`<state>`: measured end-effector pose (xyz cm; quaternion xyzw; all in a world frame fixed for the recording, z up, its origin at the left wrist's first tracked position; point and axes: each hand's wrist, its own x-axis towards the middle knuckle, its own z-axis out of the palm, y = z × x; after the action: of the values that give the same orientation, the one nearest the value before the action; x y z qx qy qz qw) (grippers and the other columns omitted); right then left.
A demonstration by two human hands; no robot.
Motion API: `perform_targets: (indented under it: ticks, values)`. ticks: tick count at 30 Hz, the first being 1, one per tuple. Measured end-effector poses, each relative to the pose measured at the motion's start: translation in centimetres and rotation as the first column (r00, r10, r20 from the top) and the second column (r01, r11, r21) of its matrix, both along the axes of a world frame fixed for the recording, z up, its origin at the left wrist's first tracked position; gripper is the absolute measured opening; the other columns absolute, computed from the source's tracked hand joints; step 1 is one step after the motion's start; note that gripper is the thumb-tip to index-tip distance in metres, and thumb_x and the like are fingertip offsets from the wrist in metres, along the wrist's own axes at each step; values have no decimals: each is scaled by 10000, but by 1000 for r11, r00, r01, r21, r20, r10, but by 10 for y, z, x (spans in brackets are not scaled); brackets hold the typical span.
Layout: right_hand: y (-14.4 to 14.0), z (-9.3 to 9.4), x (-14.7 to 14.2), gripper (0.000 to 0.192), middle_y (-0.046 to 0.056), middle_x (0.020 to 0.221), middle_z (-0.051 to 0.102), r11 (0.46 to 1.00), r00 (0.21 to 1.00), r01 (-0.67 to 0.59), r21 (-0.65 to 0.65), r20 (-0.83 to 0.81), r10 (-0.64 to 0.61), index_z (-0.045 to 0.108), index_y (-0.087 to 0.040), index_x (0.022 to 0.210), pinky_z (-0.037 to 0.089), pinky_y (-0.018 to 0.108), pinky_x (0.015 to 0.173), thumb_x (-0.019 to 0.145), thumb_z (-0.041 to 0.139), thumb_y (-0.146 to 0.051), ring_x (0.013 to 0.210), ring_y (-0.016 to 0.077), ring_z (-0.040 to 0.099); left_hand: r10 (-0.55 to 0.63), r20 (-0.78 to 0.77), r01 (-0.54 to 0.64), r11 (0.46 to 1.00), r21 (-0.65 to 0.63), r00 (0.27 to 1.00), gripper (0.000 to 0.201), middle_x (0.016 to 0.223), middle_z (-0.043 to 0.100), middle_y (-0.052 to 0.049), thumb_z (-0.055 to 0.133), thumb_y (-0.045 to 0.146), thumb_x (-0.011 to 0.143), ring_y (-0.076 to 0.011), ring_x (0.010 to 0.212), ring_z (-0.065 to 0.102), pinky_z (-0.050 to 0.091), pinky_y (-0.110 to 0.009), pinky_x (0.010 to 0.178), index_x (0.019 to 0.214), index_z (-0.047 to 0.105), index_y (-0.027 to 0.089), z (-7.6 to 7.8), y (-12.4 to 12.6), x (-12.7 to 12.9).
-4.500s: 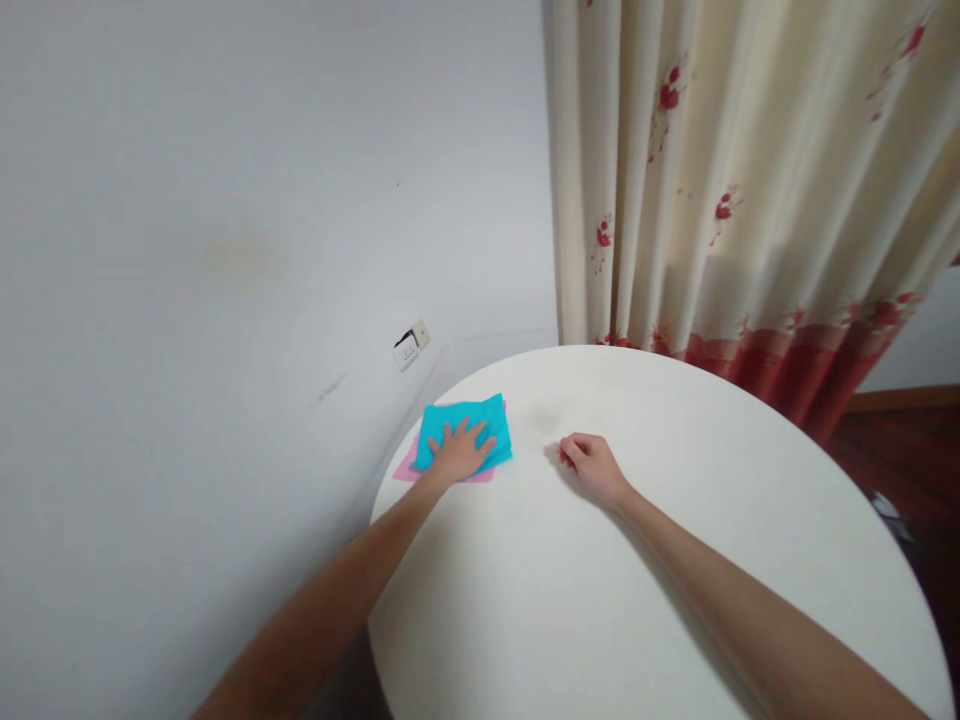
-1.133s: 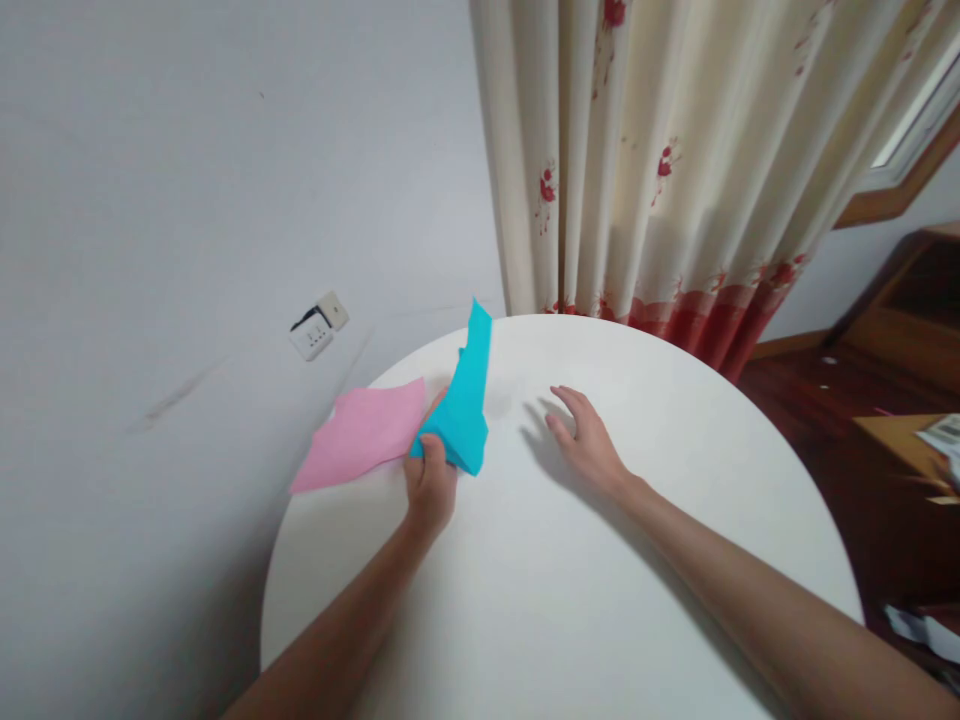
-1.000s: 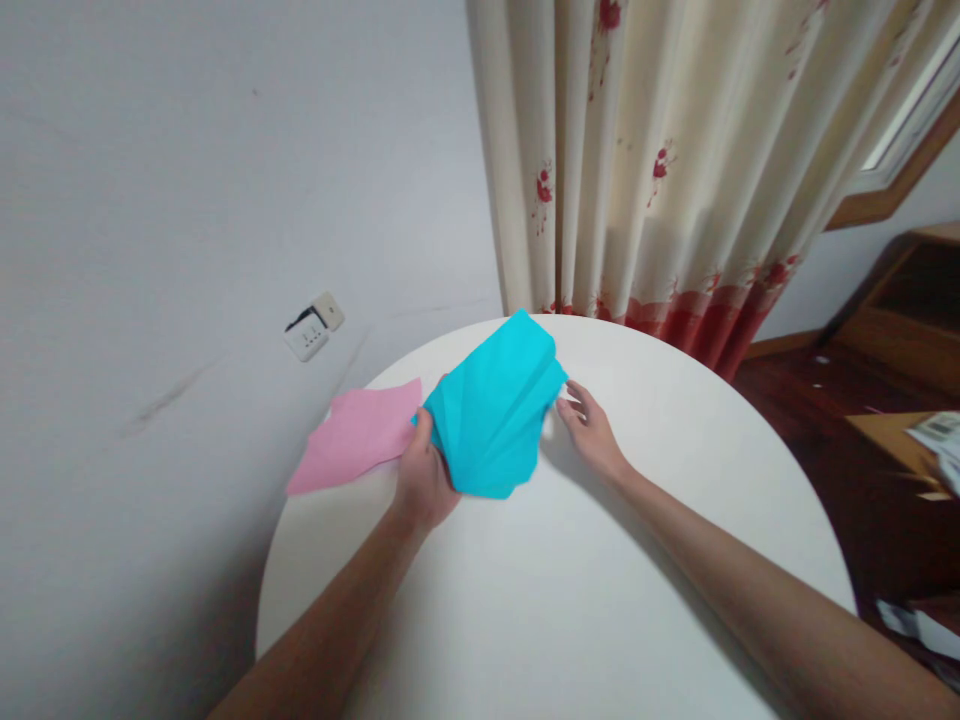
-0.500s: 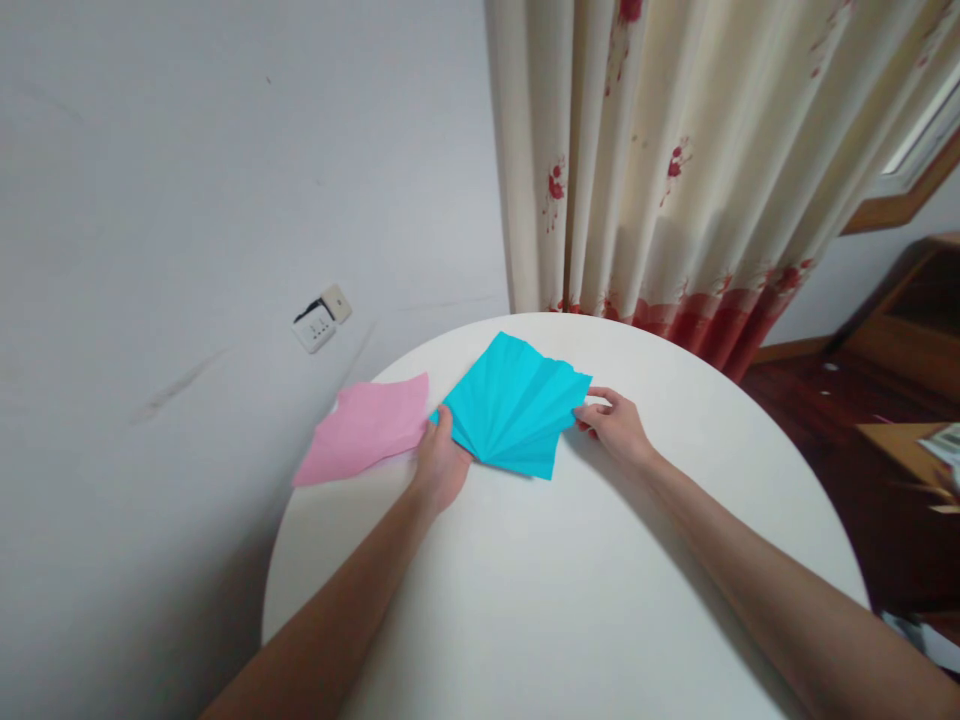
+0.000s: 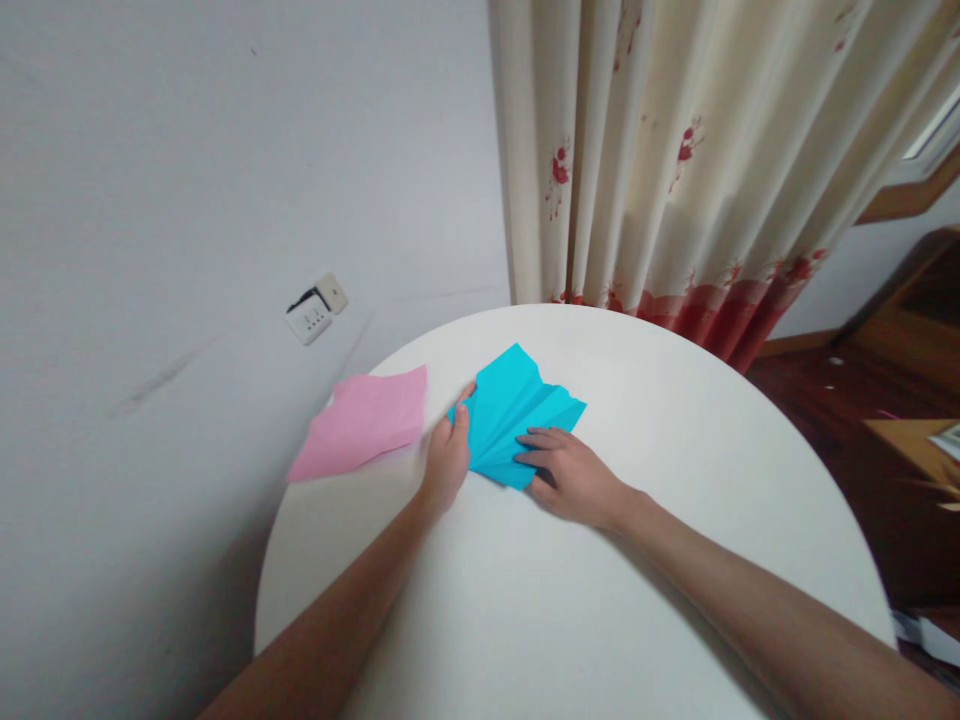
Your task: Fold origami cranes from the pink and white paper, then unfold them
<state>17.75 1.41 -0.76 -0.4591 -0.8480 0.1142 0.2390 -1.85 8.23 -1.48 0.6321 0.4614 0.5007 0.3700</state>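
Observation:
A bright blue sheet of paper with creases fanning out from its lower left corner is in both hands above the table. My left hand grips its left edge, thumb on top and the other fingers partly hidden. At the lower right edge, my right hand has its fingers over the paper and the thumb low at the edge, closed on it. To the left of my left hand lies a pink sheet of paper, slightly wavy, near the table's left rim.
The round white table stands close to a pale wall with a socket. A cream and red curtain hangs behind it. Wooden furniture and a cardboard piece are at the right.
My right hand has moved left and nearer, from the paper's right corner to its lower edge. The blue paper has turned and its lower right part is gathered in.

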Motion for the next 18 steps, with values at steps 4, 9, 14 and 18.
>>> perform_targets:
  ticks: [4, 9, 14, 18]
  values:
    - [-7, 9, 5, 446, 68, 1449, 450, 990, 988, -97, -103, 113, 109, 567, -226, 1301, 233, 486, 1123, 876, 457, -303, 1367, 274, 350, -191, -261, 234, 961, 144, 946, 532, 1484, 394, -63, 324, 470, 964, -206, 1382, 336, 207, -381, 1173, 1407, 433, 196, 16, -13, 2]
    - [1, 15, 17, 366, 62, 1148, 680, 972, 995, -103, -211, -17, 102, 715, -207, 994, 348, 422, 1049, 927, 368, -300, 1137, 234, 565, -487, -465, 575, 816, 59, 739, 616, 1520, 327, -36, 231, 580, 936, -226, 1430, 224, 160, -396, 1185, 1406, 442, 242, 26, -25, 1]
    - [24, 3, 37, 306, 30, 696, 681, 909, 835, 338, -243, -367, -409, 665, -164, 681, 469, 300, 665, 767, 373, -141, 660, 180, 600, -536, -578, 621, 781, -62, 616, 552, 1501, 363, -9, 152, 505, 969, -198, 1427, 236, 101, -447, 1185, 1414, 414, 308, 15, -23, -1]
    - [29, 5, 45, 282, 67, 763, 661, 775, 639, 628, -66, -524, -563, 655, -159, 766, 471, 318, 697, 745, 374, -136, 736, 204, 600, -459, -746, 610, 787, -90, 483, 457, 1530, 300, 4, 289, 437, 976, -209, 1444, 174, 68, -488, 1172, 1415, 391, 360, 6, -23, 1]
